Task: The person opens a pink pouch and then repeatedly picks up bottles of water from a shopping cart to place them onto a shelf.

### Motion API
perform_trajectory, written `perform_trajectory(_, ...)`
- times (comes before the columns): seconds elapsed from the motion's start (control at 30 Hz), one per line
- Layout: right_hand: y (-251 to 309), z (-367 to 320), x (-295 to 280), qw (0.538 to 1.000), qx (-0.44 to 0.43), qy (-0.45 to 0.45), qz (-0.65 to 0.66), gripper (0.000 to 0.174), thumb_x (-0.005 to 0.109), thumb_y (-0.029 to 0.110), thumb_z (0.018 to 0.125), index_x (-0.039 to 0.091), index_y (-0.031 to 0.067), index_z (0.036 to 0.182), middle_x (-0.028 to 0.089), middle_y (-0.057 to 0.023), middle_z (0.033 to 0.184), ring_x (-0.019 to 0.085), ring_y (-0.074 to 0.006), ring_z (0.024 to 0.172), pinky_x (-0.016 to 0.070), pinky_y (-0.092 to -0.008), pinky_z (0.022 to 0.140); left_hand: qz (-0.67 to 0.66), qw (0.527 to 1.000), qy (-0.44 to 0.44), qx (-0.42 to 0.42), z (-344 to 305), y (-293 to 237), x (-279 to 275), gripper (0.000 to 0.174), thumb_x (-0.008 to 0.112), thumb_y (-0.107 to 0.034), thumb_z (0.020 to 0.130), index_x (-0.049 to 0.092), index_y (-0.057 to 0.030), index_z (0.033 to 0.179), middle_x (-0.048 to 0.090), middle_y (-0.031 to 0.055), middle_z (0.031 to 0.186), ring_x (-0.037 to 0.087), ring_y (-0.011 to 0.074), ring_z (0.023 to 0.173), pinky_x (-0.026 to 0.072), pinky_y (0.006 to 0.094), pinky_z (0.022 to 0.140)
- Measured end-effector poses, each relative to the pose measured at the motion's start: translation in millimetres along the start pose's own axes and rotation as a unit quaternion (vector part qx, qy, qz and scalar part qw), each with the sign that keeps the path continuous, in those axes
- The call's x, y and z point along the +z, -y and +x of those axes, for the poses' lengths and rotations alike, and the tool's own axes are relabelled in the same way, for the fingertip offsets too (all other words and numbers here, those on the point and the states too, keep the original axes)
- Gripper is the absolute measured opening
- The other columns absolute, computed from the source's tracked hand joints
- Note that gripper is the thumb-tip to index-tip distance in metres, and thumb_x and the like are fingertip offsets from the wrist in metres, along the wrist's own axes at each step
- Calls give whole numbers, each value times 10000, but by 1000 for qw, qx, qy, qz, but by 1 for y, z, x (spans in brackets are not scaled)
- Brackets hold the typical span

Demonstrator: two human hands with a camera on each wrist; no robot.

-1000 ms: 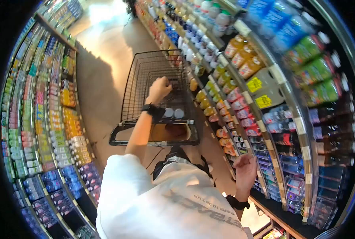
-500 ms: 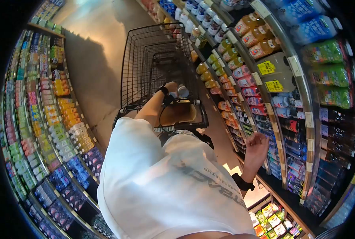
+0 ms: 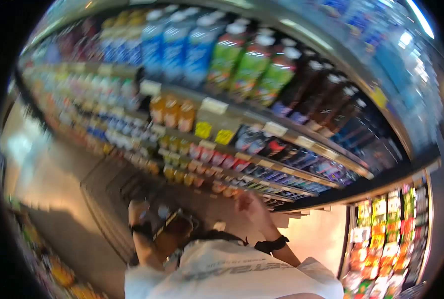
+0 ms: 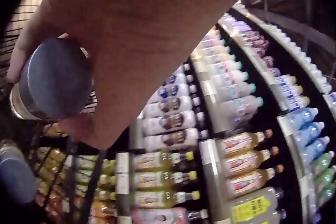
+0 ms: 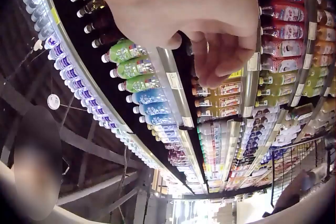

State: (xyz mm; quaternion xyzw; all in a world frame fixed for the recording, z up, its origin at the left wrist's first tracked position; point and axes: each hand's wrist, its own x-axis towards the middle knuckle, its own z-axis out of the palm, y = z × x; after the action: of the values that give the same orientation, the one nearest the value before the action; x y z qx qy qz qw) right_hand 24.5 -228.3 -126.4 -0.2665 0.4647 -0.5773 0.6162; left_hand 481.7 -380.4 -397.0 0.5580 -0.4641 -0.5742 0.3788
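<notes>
My left hand [image 4: 105, 61] curls its fingers round a container with a round, dull blue-grey lid [image 4: 58, 78] in the left wrist view. A second round-lidded container [image 4: 17, 176] stands below it, apart. The head view has the left hand [image 3: 139, 212] over the shopping cart [image 3: 100, 209], blurred, with a pale lid [image 3: 163, 212] beside it. My right hand [image 3: 252, 207] is raised before the drink shelves, fingers loosely bent. Nothing shows in that hand [image 5: 210, 29] in the right wrist view.
Long shelves of bottles, among them blue bottles [image 3: 174, 50] and green-labelled bottles [image 3: 254, 70], run across the front. A rack of bright packets [image 3: 381, 239] stands at the right. Another stocked shelf [image 3: 57, 269] is at the lower left.
The head view has swung right, bringing the bottle shelves across the front and the packet rack into fuller view. Earlier the left hand reached down to the lidded containers in the cart.
</notes>
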Motion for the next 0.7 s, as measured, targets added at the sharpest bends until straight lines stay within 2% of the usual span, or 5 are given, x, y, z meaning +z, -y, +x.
perform_trajectory(0.03,-2,1,3,1000,-2,17,-3,494,402,448,1108,655,25,1075,674,-57,878,654,-145,849,534,-319,791,113,987,-114,-13,-24,-74,18,253,790,-215,738,724,23,792,663,91,642,615,132,611,498,318,594)
perform_trajectory(0.2,-8,11,21,982,-22,91,-164,393,490,407,1090,582,57,1245,651,-66,1049,643,-146,907,540,-333,831,158,982,-98,11,-51,-168,29,444,719,-200,837,662,46,1201,721,99,932,649,157,775,519,307,701)
perform_trajectory(0.47,33,-10,38,830,-261,147,-471,891,725,344,946,184,193,1637,171,-134,1658,221,-368,1522,327,-525,1207,77,988,80,105,-141,-311,125,392,664,-182,871,601,-15,1220,607,113,1085,592,171,977,500,317,753)
perform_trajectory(0.57,31,-14,10,830,-237,190,-467,878,692,419,962,155,291,1644,114,-132,1689,175,-401,1536,231,-617,1218,124,972,98,174,-171,-338,170,430,702,-289,891,583,15,1172,583,73,999,562,150,919,484,327,762)
perform_trajectory(0.7,44,-38,-56,807,-260,205,-489,827,744,366,930,289,255,1610,341,-150,1617,334,-384,1480,324,-532,1210,98,980,94,145,-209,-348,241,626,711,-430,891,564,43,1273,582,80,1048,562,167,959,479,360,859)
